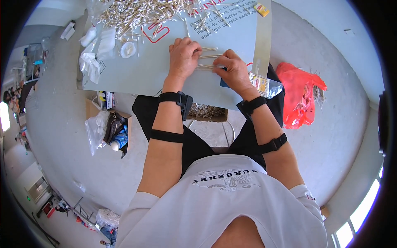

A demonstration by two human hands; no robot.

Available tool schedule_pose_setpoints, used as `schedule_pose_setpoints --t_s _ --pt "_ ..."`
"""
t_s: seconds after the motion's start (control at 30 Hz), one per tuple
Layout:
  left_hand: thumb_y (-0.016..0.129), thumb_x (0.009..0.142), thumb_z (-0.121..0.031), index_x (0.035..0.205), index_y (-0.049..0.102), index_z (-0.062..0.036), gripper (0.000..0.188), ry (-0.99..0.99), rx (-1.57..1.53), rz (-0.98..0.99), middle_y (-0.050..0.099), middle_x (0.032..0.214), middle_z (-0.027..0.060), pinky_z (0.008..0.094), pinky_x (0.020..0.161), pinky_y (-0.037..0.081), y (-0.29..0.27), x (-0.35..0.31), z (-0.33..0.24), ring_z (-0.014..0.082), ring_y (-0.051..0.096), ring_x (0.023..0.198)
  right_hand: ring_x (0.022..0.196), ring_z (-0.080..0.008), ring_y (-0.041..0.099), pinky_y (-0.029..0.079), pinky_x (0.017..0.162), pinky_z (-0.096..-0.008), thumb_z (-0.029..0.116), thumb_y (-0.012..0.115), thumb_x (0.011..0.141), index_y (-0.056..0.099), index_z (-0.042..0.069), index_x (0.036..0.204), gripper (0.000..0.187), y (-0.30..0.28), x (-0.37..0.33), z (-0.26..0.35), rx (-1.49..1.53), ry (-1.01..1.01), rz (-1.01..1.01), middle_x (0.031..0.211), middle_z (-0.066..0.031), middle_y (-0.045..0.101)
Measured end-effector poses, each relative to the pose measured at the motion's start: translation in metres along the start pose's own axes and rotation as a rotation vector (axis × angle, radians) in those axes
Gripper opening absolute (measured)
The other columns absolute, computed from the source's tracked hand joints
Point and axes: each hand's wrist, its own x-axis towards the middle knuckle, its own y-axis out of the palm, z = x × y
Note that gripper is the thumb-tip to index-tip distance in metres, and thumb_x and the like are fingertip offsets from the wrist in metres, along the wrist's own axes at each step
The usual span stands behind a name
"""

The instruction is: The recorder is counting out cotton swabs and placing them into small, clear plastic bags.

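Observation:
Several cotton swabs (pixel 210 56) lie side by side between my two hands, low over the light grey tabletop (pixel 136 78). My left hand (pixel 183 57) is closed, its thumb and fingertips at the left ends of these swabs. Opposite it, my right hand (pixel 233 69) is bent into a pinch at their right ends; its fingers partly hide what they grip. Beyond my hands spreads a big loose heap of cotton swabs (pixel 138 16). A clear packet with a yellow label (pixel 260 84) lies by my right wrist at the near edge.
Left on the table are clear plastic bags (pixel 106 43) and a small round white tub (pixel 128 50). A small yellow packet (pixel 261 9) lies at the far right. Below the near edge stands a box of swabs (pixel 206 111). A red bag (pixel 295 95) rests on the floor at right.

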Motion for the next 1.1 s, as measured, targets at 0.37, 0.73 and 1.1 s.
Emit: schedule_pose_setpoints --t_s 0.37,0.73,1.1 --pt "0.079 0.062 -0.010 0.083 0.069 -0.0139 0.023 -0.014 -0.037 0.042 0.059 0.088 -0.0019 0.0387 0.085 0.037 -0.003 -0.006 -0.003 0.0220 0.053 0.094 0.084 -0.0297 0.061 0.050 0.072 -0.0390 0.011 0.069 0.074 0.069 0.011 0.082 0.008 0.001 0.049 -0.008 0.011 0.051 -0.120 0.087 -0.0096 0.058" --pt "0.070 0.072 -0.018 0.080 0.063 -0.0046 0.017 -0.245 0.083 -0.267 0.062 0.083 0.0103 0.0457 0.075 0.045 0.009 0.029 0.007 0.0312 0.056 0.088 0.083 -0.0307 0.061 0.050 0.073 -0.0396 0.012 0.067 0.073 0.068 0.013 0.076 0.003 0.007 0.055 -0.013 -0.064 0.042 -0.008 0.085 -0.0089 0.057" --pt "0.061 0.076 -0.008 0.077 0.063 -0.0075 0.002 -0.355 0.180 -0.023 0.062 0.081 0.0110 0.0478 0.071 0.046 0.001 0.013 0.020 0.0340 0.058 0.083 0.081 -0.0299 0.061 0.050 0.072 -0.0392 0.011 0.066 0.073 0.067 0.012 0.073 0.001 0.000 0.044 -0.013 -0.049 0.044 0.056 0.084 -0.0076 0.058"
